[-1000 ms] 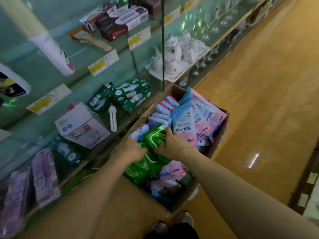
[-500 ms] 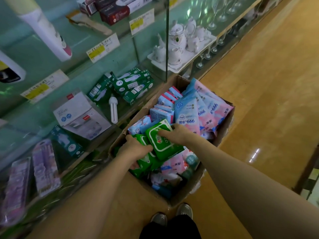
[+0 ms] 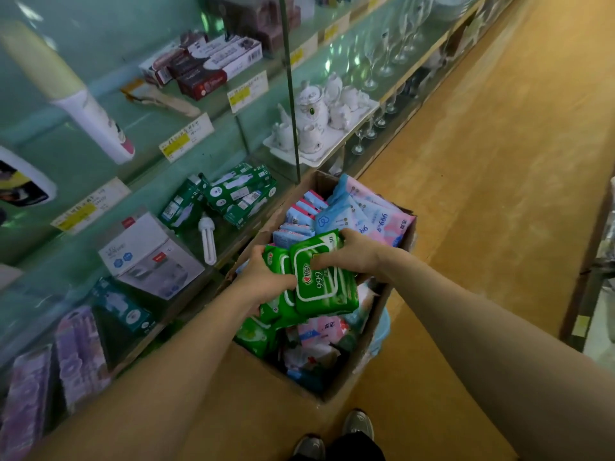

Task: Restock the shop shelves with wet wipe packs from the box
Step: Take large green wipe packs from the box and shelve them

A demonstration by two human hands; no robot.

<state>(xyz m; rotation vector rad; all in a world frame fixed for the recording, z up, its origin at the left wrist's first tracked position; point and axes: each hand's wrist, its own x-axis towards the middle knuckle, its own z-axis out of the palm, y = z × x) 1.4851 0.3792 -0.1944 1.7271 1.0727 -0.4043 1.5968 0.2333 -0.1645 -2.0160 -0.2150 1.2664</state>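
Glossy plastic packs (image 3: pixel 324 281); matt cardboard box (image 3: pixel 266 371).

Both our arms reach forward and down, bare, converging. Our left forearm (image 3: pixel 149 387) comes in from lower left, our right forearm (image 3: pixel 482 327) from lower right. Our left hand (image 3: pixel 263 284): back up, curled round left edge of green packs (image 3: pixel 324 287), thumb across front, fingers hidden behind. Our right hand (image 3: pixel 352 254): just beyond and right of left hand, wrist bent, fingers hooked over packs' top edge, fingertips (image 3: pixel 316 261) on front face. Hands near each other, not touching, packs gripped between them.
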